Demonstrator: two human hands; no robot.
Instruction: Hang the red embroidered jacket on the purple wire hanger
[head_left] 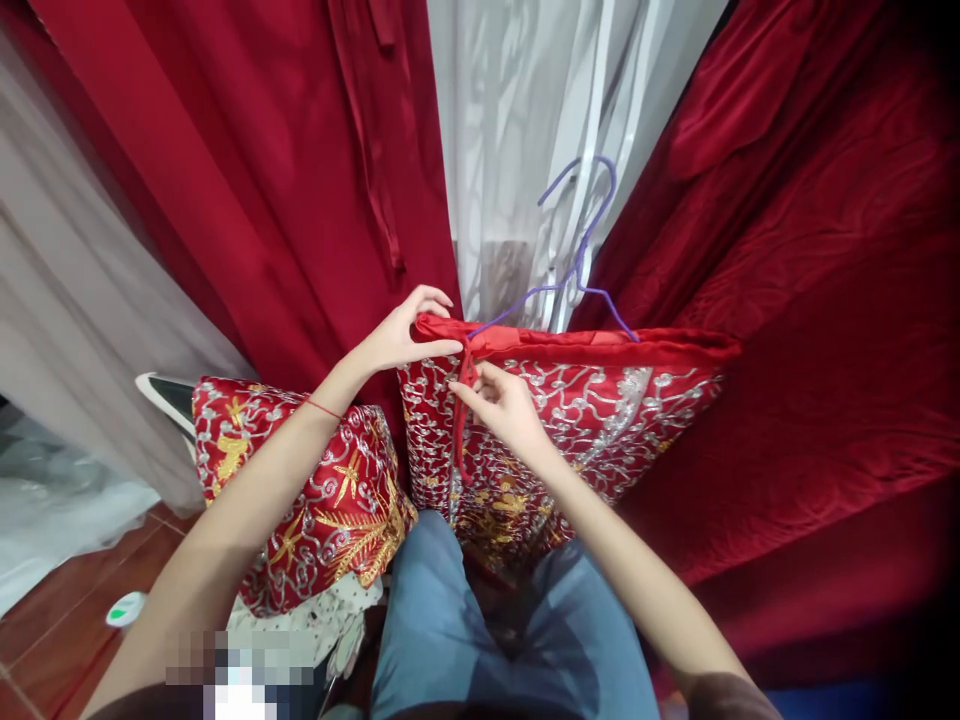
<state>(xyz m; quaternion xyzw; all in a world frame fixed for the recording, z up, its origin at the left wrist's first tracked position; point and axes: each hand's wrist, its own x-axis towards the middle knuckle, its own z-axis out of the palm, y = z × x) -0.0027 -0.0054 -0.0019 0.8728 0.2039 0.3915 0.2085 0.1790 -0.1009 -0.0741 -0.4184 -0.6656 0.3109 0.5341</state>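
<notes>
A red embroidered skirt [577, 415] with silver swirls and gold motifs stands upright in front of my knees. A purple hanger [579, 268] rises out of its plain red waistband [682, 346], its hook leaning to the left. My left hand [401, 335] grips the waistband's left end between thumb and fingers. Just to its right, my right hand [506, 400] pinches a thin red tie [460, 445] against the skirt's front. The tie's tail dangles below the fingers. What lies inside the waistband is partly hidden.
Another red and gold embroidered cloth [345, 510] lies at my left, over a dark, white-edged board [169, 400]. Red drapes [285, 170] hang on both sides, with white fabric [502, 130] between. White tulle [60, 520] and a small white-green disc [126, 609] are on the tiled floor.
</notes>
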